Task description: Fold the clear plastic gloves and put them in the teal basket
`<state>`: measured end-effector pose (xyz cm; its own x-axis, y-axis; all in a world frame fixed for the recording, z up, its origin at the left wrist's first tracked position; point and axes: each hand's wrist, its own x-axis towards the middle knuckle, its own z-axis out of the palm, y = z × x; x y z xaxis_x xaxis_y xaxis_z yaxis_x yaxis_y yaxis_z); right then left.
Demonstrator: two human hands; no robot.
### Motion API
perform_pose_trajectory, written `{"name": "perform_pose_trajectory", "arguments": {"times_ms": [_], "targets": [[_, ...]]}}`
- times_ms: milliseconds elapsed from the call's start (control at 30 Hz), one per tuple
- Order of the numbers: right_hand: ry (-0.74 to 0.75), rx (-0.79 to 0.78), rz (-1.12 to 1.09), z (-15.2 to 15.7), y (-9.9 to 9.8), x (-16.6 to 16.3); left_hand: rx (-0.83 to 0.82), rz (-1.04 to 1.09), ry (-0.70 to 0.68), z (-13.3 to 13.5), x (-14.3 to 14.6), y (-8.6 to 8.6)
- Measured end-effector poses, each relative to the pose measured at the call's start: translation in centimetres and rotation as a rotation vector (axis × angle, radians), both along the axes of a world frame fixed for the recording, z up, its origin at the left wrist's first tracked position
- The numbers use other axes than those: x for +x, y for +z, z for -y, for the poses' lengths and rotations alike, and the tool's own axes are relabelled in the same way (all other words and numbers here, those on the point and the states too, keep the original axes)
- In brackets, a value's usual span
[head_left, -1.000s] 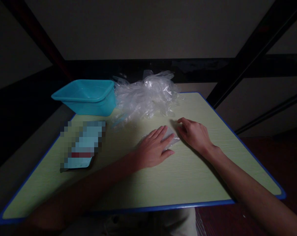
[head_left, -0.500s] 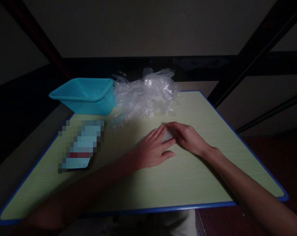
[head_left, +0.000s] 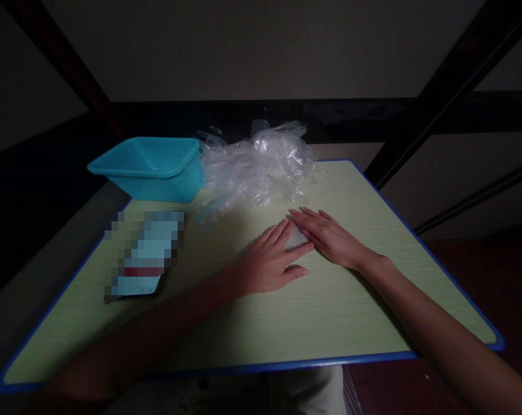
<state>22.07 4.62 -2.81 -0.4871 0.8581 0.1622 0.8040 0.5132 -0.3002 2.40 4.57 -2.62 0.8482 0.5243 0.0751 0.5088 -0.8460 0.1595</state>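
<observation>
Film heap [head_left: 265, 164]: glossy plastic (crinkled); tub [head_left: 161, 187]: smooth plastic.

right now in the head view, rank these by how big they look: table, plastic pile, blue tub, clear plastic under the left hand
1. Table
2. Plastic pile
3. Blue tub
4. Clear plastic, by its visible part only; the left hand covers some, so its full size is unsure

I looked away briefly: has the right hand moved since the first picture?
Yes, to the left: judged against the tub, the right hand has come closer, toward the left hand.
</observation>
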Motion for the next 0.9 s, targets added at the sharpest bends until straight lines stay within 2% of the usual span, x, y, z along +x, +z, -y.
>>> {"name": "perform_pose_trajectory", "arguments": {"times_ms": [200,433,700,900], "targets": [[-0.079,-0.039,0.113,0.13,0.07,0.05,0.022,0.022,-0.006,0.1,-0.14,-0.11],[-0.096,-0.062,0.191,0.29,0.43,-0.21,0.04,0.047,-0.021,0.06,-0.25,-0.28],[-0.103,-0.045,0.173,0.36,0.49,-0.21,0.027,-0.007,-0.034,0.53,-0.51,0.37],[-0.104,-0.051,0.18,0.42,0.71,-0.29,0.013,-0.01,-0.057,0.73,-0.93,0.11]]}}
